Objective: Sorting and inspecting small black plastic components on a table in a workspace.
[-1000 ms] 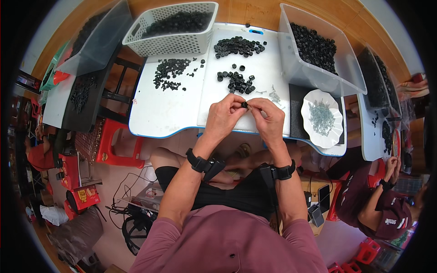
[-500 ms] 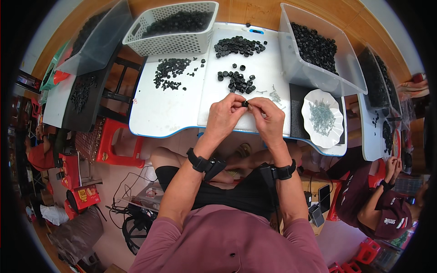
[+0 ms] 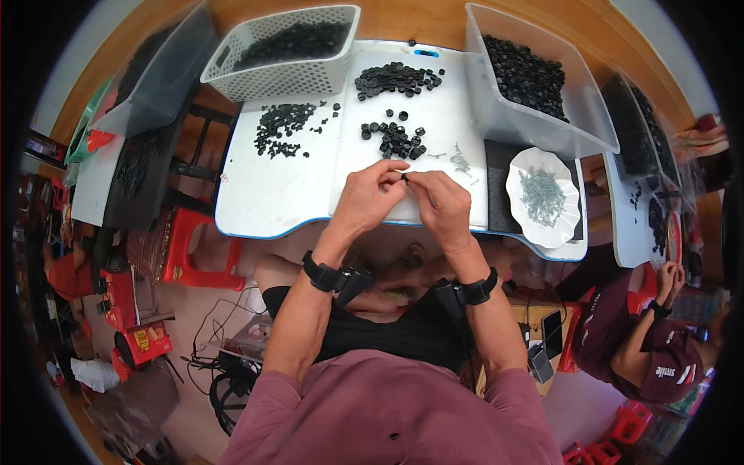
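Note:
Over the front edge of the white table [image 3: 271,205], both my hands meet fingertip to fingertip. A small black part [image 3: 404,177], mostly hidden, is pinched between them. My left hand [image 3: 368,198] has thumb and fingers closed on one side of it. From the other side, my right hand [image 3: 442,203] is closed on it with thumb and forefinger. Just beyond the fingers lies a loose group of round black caps [image 3: 397,141]. A few silvery screws [image 3: 461,159] lie to the right of that group.
Further back is another pile of black caps [image 3: 394,80]; at left, tiny black parts [image 3: 283,124]. A white basket [image 3: 325,74] and a clear bin [image 3: 573,128] stand behind. A scalloped white dish [image 3: 542,235] holds screws. At right, another person's hands [image 3: 670,280] work.
The whole view has shifted slightly, so the table appears further left. My fingers now cover more of the small black part, and both hands stay together.

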`<action>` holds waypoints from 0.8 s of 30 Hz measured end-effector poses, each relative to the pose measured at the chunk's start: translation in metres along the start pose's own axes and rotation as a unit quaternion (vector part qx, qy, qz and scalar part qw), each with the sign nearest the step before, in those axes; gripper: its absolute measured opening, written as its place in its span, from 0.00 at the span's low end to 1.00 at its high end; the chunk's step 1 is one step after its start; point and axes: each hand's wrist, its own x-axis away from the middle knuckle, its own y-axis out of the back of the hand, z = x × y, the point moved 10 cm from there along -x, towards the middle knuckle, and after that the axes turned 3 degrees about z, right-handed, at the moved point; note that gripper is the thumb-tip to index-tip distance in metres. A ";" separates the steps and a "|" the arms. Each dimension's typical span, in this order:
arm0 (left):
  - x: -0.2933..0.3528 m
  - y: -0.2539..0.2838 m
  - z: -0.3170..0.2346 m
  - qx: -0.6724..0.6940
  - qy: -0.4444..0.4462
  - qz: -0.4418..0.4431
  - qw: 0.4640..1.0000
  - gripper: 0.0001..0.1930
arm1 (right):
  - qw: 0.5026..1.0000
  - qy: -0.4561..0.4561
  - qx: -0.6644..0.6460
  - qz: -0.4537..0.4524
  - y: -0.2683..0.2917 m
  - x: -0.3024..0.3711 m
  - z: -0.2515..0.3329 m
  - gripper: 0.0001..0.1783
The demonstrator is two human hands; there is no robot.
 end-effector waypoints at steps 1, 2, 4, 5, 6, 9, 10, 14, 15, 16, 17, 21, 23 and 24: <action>-0.001 0.000 0.006 0.039 0.020 0.008 0.999 0.16 | 1.000 0.000 0.003 -0.002 -0.001 -0.001 0.001 0.11; -0.002 0.001 0.007 0.040 0.017 0.011 0.999 0.16 | 1.000 0.007 -0.001 -0.010 -0.001 -0.001 0.003 0.12; -0.004 0.000 0.012 0.082 0.046 0.017 0.995 0.15 | 1.000 0.013 0.001 -0.021 0.000 0.001 0.004 0.13; -0.005 -0.001 0.012 0.089 0.049 0.016 0.995 0.15 | 1.000 0.015 0.000 -0.023 0.001 0.002 0.004 0.14; -0.005 -0.001 0.013 0.090 0.047 0.018 0.995 0.15 | 1.000 0.017 -0.002 -0.024 0.001 0.003 0.004 0.14; -0.007 0.000 0.017 0.125 0.037 0.008 0.991 0.15 | 0.999 0.017 -0.022 -0.023 0.000 0.003 0.002 0.13; -0.007 0.001 0.018 0.124 0.039 -0.001 0.992 0.14 | 0.999 0.017 -0.020 -0.023 0.001 0.003 0.001 0.13; -0.007 -0.002 0.018 0.096 0.057 0.006 0.994 0.13 | 0.996 0.015 0.083 -0.025 0.015 0.002 0.007 0.10; -0.007 0.001 0.017 0.096 0.054 0.003 0.994 0.13 | 0.982 0.017 0.184 -0.043 0.025 -0.001 0.014 0.09; -0.006 0.000 0.015 0.086 0.046 0.006 0.995 0.13 | 0.982 0.018 0.183 -0.041 0.034 -0.004 0.015 0.09; -0.005 0.001 0.014 0.075 0.039 0.008 0.996 0.13 | 0.967 0.007 0.255 -0.017 0.041 -0.008 0.011 0.09; -0.004 -0.001 0.016 0.097 0.034 -0.003 0.995 0.12 | 0.921 -0.009 0.379 0.089 0.053 -0.007 -0.014 0.09; -0.001 -0.001 0.015 0.101 0.034 -0.008 0.994 0.12 | 0.915 -0.018 0.387 0.112 0.056 -0.005 -0.022 0.09; -0.002 -0.001 0.014 0.101 0.032 -0.011 0.994 0.12 | 0.908 -0.028 0.396 0.135 0.056 -0.004 -0.028 0.08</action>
